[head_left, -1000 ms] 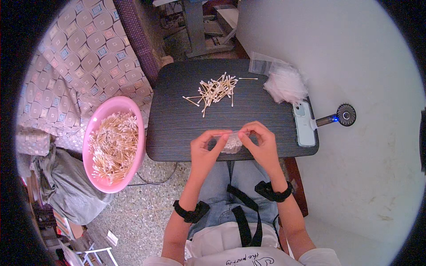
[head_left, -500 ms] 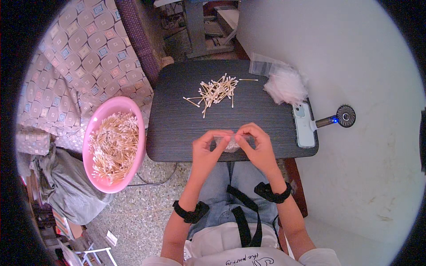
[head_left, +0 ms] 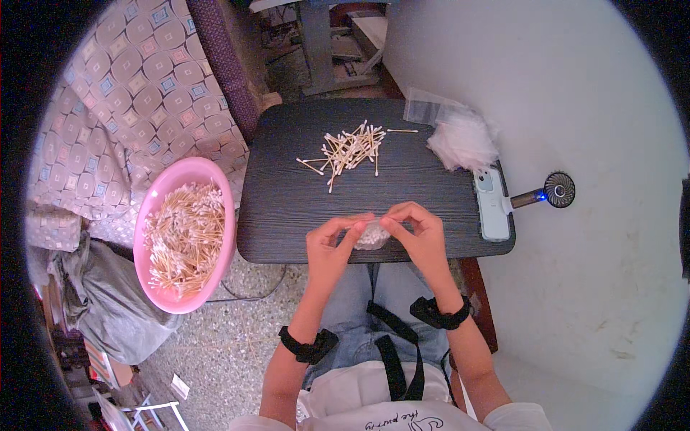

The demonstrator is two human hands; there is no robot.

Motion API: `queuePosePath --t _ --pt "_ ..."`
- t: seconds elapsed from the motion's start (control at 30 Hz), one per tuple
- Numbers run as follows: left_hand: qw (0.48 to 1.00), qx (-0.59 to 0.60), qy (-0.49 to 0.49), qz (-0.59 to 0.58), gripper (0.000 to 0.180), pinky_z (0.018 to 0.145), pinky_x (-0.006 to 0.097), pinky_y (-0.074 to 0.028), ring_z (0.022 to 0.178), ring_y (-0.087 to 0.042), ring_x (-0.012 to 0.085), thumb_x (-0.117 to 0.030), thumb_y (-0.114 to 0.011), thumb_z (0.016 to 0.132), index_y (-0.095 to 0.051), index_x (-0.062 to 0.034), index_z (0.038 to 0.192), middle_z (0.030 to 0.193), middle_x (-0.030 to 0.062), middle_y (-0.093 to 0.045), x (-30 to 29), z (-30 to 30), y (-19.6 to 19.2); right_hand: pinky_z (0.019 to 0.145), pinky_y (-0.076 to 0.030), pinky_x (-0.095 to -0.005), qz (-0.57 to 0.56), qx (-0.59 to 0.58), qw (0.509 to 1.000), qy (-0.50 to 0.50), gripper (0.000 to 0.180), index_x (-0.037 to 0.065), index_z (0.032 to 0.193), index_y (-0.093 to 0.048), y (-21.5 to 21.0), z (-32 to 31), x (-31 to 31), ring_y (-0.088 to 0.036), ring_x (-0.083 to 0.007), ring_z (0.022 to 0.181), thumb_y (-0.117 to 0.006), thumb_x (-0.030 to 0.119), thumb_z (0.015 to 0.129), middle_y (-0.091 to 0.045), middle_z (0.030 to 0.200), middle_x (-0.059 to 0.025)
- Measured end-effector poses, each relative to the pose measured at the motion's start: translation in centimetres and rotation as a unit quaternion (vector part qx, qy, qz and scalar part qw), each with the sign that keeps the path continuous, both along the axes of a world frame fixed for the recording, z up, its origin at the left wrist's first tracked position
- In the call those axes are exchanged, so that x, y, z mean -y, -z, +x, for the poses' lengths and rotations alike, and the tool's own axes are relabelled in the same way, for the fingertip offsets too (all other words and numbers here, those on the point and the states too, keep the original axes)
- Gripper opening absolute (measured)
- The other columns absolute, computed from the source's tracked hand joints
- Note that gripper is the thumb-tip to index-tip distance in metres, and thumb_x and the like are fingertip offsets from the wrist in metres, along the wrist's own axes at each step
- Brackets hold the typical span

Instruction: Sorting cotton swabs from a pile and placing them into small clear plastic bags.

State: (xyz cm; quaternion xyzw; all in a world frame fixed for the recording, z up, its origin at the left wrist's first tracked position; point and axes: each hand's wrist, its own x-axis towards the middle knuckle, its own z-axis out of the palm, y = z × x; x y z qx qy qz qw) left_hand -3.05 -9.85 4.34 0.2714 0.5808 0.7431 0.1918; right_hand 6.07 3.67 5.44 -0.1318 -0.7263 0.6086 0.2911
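Near the table's front edge, a small clear plastic bag (head_left: 371, 235) holds cotton swabs, whose white tips show through it. My left hand (head_left: 336, 237) pinches the bag's top edge between thumb and fingers. Close beside it, my right hand (head_left: 415, 231) pinches the same edge from the other side. The bag's filled part hangs below my fingertips. Farther back on the dark table (head_left: 287, 208) lies a loose pile of cotton swabs (head_left: 352, 149), with a single swab (head_left: 402, 131) just right of it.
A pink tub (head_left: 228, 241) full of cotton swabs stands left of the table. At the back right lies a heap of clear plastic bags (head_left: 463, 138). A light-coloured phone (head_left: 493, 205) and a small handheld fan (head_left: 558, 189) are at the right edge, beside the wall.
My hands have shifted slightly along the bag's top edge, and my left hand sits a little farther left. More of the bag's white-tipped contents now shows below my fingers.
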Motion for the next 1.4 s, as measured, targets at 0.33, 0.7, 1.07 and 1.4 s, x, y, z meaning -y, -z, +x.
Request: queuePosePath --t 0.33,0.7,1.07,1.4 --pt "0.999 0.037 -0.014 -0.032 0.018 0.073 0.022 -0.048 0.081 -0.060 0.0086 -0.014 -0.062 0.089 -0.070 0.0016 0.094 0.091 0.0066 -0.068 -0.2 0.0 -0.4 0.080 -0.046 -0.0258 -0.024 0.037 0.999 0.018 0.004 -0.002 0.085 -0.065 -0.1 0.3 -0.7 -0.058 -0.0133 0.088 -0.063 0.001 0.084 -0.063 0.096 -0.0090" --pt "0.993 -0.045 -0.103 0.036 0.038 0.084 0.030 -0.048 0.096 -0.062 0.0197 -0.017 -0.059 0.091 -0.053 0.0019 0.123 0.106 0.0150 -0.065 -2.1 -2.4 -1.0 0.082 -0.051 -0.0298 -0.090 0.122 0.974 -0.168 0.037 -0.001 0.119 -0.050 -1.4 -1.3 -3.3 -0.060 -0.0164 0.099 -0.063 0.012 0.087 -0.062 0.109 -0.0101" --pt "0.797 -0.455 -0.140 -0.372 0.055 0.109 0.046 -0.024 0.131 -0.033 0.0328 -0.028 -0.056 0.088 -0.039 0.0012 0.132 0.137 0.0199 -0.039 0.4 -6.7 3.7 0.071 -0.049 -0.0317 0.216 0.186 0.949 0.133 0.037 -0.005 0.108 -0.057 1.9 -16.3 -20.5 -0.063 -0.0171 0.084 -0.064 0.024 0.086 -0.066 0.096 -0.0125" --pt "0.810 -0.433 -0.139 -0.372 0.052 0.108 0.046 -0.026 0.128 -0.037 0.0339 -0.026 -0.056 0.087 -0.040 0.0023 0.128 0.135 0.0195 -0.041 0.4 -6.6 3.3 0.067 -0.047 -0.0434 0.401 0.280 0.868 0.086 0.045 -0.007 0.077 -0.064 4.3 -20.7 -22.7 -0.062 -0.0388 0.073 -0.065 0.038 0.081 -0.061 0.077 -0.0276"
